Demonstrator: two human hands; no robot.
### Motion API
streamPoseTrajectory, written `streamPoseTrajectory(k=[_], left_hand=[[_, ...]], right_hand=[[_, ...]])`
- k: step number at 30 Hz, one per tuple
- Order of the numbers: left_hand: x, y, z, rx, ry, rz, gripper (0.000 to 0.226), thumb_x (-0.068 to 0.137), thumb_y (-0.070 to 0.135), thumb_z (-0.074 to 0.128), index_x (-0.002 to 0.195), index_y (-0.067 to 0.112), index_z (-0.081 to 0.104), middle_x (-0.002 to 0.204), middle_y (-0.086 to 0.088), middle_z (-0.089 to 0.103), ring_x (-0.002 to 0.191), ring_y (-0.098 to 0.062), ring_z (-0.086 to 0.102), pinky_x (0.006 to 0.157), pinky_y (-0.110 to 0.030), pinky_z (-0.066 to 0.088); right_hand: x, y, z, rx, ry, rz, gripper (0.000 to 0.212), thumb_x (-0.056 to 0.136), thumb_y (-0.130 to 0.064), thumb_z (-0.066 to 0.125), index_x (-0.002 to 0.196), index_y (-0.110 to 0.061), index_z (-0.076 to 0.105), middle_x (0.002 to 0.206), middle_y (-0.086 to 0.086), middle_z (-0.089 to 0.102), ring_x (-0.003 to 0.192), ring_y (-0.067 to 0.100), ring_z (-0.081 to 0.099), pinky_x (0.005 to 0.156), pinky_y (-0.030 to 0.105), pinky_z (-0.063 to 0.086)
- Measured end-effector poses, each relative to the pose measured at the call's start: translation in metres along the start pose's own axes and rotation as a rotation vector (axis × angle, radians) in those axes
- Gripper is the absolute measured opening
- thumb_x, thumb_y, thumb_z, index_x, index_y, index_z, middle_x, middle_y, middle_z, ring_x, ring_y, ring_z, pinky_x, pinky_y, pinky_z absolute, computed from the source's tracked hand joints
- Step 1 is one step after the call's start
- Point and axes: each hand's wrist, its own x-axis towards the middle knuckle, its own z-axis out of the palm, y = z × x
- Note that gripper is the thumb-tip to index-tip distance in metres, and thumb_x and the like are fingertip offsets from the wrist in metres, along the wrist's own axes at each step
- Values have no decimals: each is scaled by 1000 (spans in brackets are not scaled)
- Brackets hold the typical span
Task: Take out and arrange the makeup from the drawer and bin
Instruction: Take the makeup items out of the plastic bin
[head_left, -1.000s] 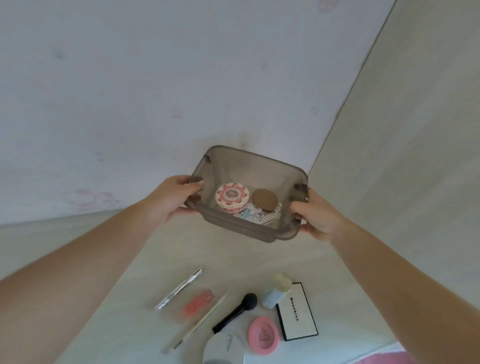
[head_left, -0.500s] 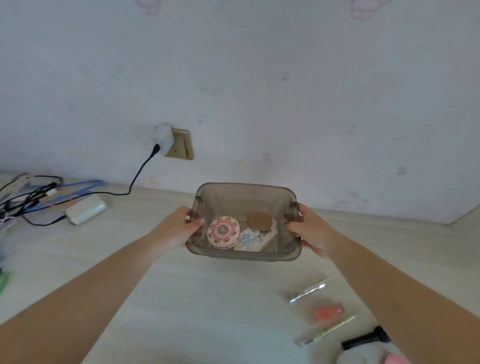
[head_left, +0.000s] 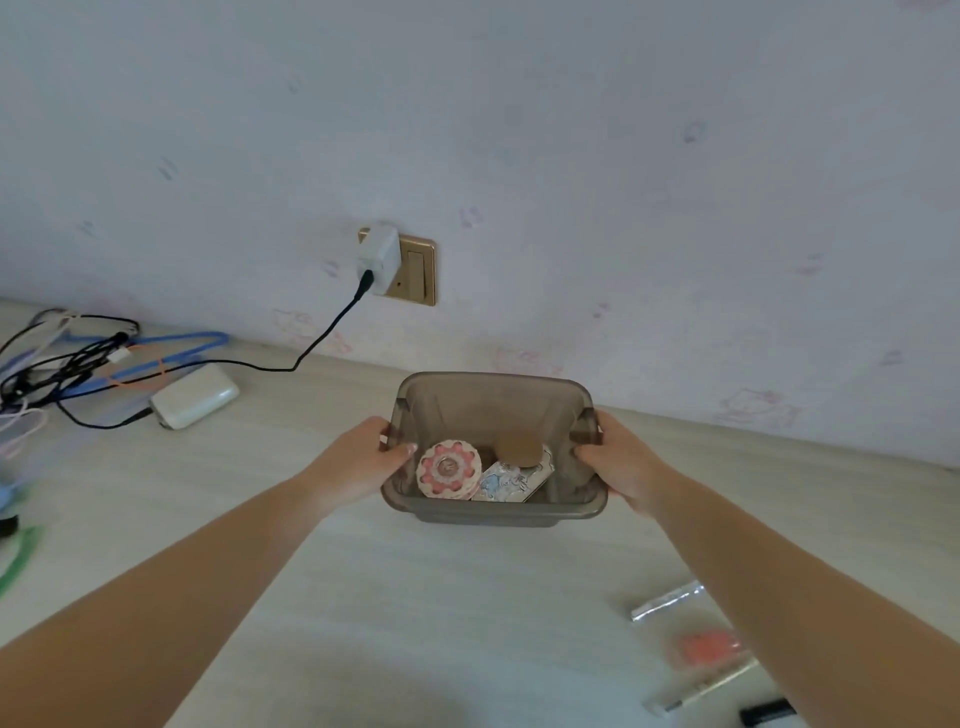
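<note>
A smoky grey translucent bin (head_left: 493, 400) is held over the pale table near the wall. My left hand (head_left: 363, 460) grips its left rim and my right hand (head_left: 621, 460) grips its right rim. Inside lie a round pink-and-white flower-patterned compact (head_left: 448, 469), a brown round puff (head_left: 519, 447) and a pale blue patterned flat case (head_left: 511, 480). On the table at lower right rest a silver tube (head_left: 667, 600), a clear case with coral content (head_left: 709, 644), a thin clear pencil (head_left: 701, 688) and a black brush handle (head_left: 766, 711).
A white charger (head_left: 376, 257) sits in a gold wall socket (head_left: 418, 270), its black cable running left to a white power brick (head_left: 195, 395). A tangle of black, blue and white cables (head_left: 67, 358) lies at the far left. Green and blue items blur at the left edge.
The bin, held in both hands, has shifted leftward along the table, away from the laid-out makeup. The view swung left, bringing the socket and cables into sight.
</note>
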Motion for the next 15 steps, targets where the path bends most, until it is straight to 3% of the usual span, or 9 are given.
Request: streamPoseTrajectory(k=[2, 4, 6, 8, 10, 15], left_hand=[[0, 2, 1, -8, -26, -7, 36, 89, 34, 59, 119, 16, 49, 114, -10, 66, 100, -25, 64, 91, -43, 51], [-3, 8, 2, 67, -5, 63, 63, 90, 32, 59, 142, 13, 30, 134, -10, 53, 120, -26, 53, 102, -39, 43], [-9, 18, -1, 292, 167, 303, 76, 88, 33, 62, 148, 15, 20, 148, -7, 36, 137, -25, 35, 110, -36, 31], [-10, 28, -2, 516, 263, 611, 70, 87, 32, 63, 146, 20, 28, 150, -1, 34, 138, -20, 32, 111, -31, 28], [-1, 41, 3, 661, 117, 748, 62, 88, 29, 61, 143, 26, 33, 148, 4, 37, 132, -18, 40, 107, -32, 37], [29, 59, 31, 1055, -296, 702, 64, 82, 6, 59, 140, 24, 38, 133, -2, 49, 118, -25, 51, 87, -35, 46]], right_hand=[[0, -1, 0, -49, -7, 13, 33, 84, 2, 50, 110, -19, 54, 96, 0, 64, 90, 20, 62, 89, 41, 51], [2, -1, -3, -285, 57, -33, 49, 84, -5, 55, 131, -13, 42, 116, 6, 57, 109, 25, 55, 96, 36, 45], [2, -2, -3, -639, 179, -222, 65, 86, -12, 57, 144, -14, 28, 141, 8, 39, 132, 25, 37, 106, 33, 33], [-1, -6, 3, -842, 233, -532, 61, 88, -12, 57, 143, -15, 33, 147, 5, 35, 136, 24, 32, 111, 33, 29], [5, -10, 11, -978, 154, -698, 52, 87, -9, 56, 138, -16, 44, 141, 5, 44, 129, 27, 42, 106, 38, 40], [28, -15, 31, -1367, -155, -620, 47, 89, -3, 46, 133, -21, 47, 135, 1, 49, 120, 26, 49, 85, 37, 48]])
